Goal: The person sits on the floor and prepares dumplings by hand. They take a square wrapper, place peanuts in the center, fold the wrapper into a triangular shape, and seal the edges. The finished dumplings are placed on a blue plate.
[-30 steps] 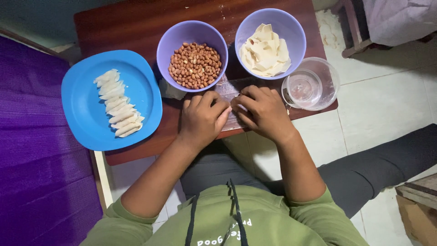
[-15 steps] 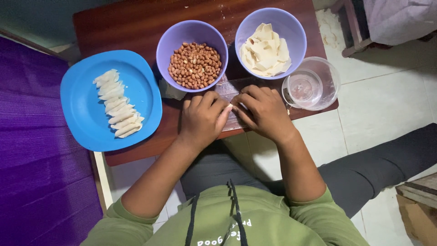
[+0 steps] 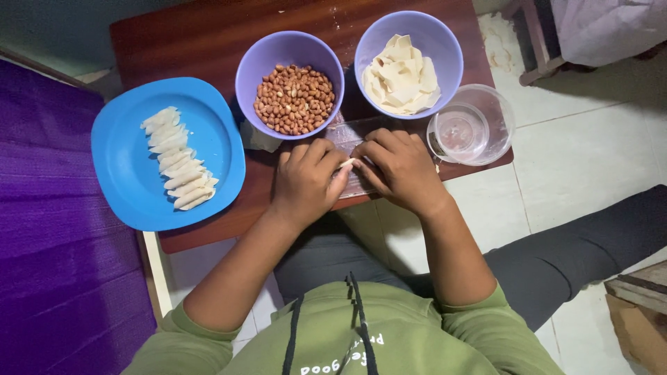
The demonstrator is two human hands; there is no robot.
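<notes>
Pinching a small pale dough piece [image 3: 347, 164] between them, L hand [image 3: 304, 182] & R hand [image 3: 397, 169] are curled, fingertips closed on it, over a clear sheet [image 3: 347, 136] at the table's [image 3: 208, 42] near edge. Peanut bowl [image 3: 290, 83] & wrapper bowl [image 3: 408, 62] are set just beyond; rolled pieces [image 3: 177, 167] are lined on a blue plate [image 3: 132, 187] at left.

Hands [image 3: 354, 170] pinch pale wrapper [image 3: 347, 164]; peanut bowl [image 3: 290, 87] near

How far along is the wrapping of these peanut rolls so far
Done: a row of finished rolls on the blue plate. In hand: left hand and right hand pinch one pale wrapper. Left: plenty of peanuts and wrapper sheets in purple bowls.
</notes>
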